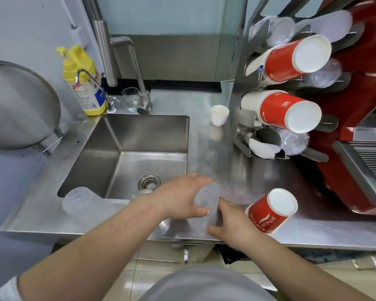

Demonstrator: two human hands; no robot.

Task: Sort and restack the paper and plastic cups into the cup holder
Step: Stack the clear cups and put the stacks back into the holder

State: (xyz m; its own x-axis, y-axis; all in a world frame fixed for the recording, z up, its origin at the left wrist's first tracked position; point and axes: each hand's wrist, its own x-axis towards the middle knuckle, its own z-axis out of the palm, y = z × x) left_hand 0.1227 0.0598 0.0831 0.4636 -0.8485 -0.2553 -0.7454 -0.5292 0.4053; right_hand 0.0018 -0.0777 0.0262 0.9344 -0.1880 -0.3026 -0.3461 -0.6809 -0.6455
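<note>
Both hands hold a stack of clear plastic cups [205, 205] over the steel counter's front edge. My left hand [180, 197] wraps its upper part and my right hand [231, 222] grips its lower end. A red paper cup stack [271, 210] lies on its side just right of my right hand. More clear plastic cups [80, 199] lie at the sink's front left corner. The steel cup holder [241, 135] at the right carries red paper cup stacks [291, 59] [289, 111] and clear cups [293, 142] in its tubes.
A steel sink [126, 153] with taps sits left of my hands. A yellow soap bottle [84, 81], a glass [131, 98] and a small white cup [219, 115] stand behind it. A red machine [356, 127] fills the right side.
</note>
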